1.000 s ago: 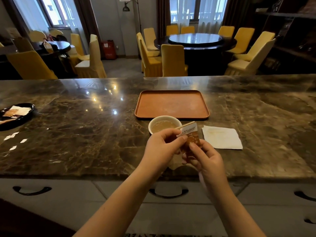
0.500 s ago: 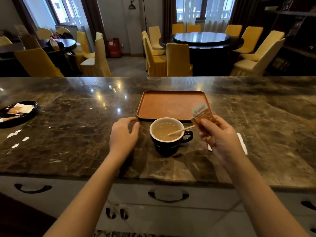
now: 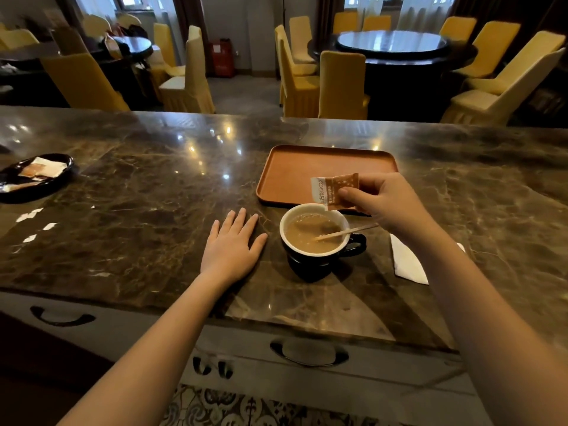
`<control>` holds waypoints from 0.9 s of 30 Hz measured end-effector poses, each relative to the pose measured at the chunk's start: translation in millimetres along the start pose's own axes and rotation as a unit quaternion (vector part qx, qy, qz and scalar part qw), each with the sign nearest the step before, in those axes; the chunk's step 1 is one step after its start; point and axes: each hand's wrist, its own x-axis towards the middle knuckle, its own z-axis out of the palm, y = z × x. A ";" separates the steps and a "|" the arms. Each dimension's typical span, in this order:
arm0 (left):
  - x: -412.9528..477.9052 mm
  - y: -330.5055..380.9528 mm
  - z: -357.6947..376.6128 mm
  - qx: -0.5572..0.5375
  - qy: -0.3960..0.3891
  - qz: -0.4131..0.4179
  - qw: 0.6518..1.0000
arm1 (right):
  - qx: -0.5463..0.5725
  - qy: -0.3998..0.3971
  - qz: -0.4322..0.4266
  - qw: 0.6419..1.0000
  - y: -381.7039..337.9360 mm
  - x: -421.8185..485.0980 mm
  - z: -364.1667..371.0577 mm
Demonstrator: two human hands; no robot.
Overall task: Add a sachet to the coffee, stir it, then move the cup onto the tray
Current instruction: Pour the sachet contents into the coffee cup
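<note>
A black cup [image 3: 319,262] with a white inside holds milky coffee on the marble counter. A wooden stir stick [image 3: 344,232] leans in it toward the handle on the right. My right hand [image 3: 381,201] pinches a brown and white sachet [image 3: 333,190] tilted just above the cup's far rim. My left hand [image 3: 233,244] lies flat on the counter, fingers spread, just left of the cup and not touching it. The orange tray [image 3: 292,176] sits directly behind the cup with nothing on it.
A white napkin [image 3: 408,262] lies right of the cup, partly under my right forearm. A black dish [image 3: 37,182] with sachets sits at the far left. Small white paper scraps [image 3: 33,224] lie near it. Drawers with handles run below the counter edge.
My hands separated from the sachet they held together. The left hand settled flat on the counter. The right hand carried the sachet over the cup and tilted it.
</note>
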 end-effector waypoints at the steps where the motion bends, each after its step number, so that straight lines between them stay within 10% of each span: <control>1: -0.2 0.0 0.2 0.000 0.000 -0.001 1.000 | -0.012 -0.004 -0.011 1.000 0.3 1.0 2.0; 27: 2.0 0.2 -3.8 0.024 -0.056 -0.001 0.998 | -0.157 -0.019 -0.061 0.986 -0.5 1.7 18.7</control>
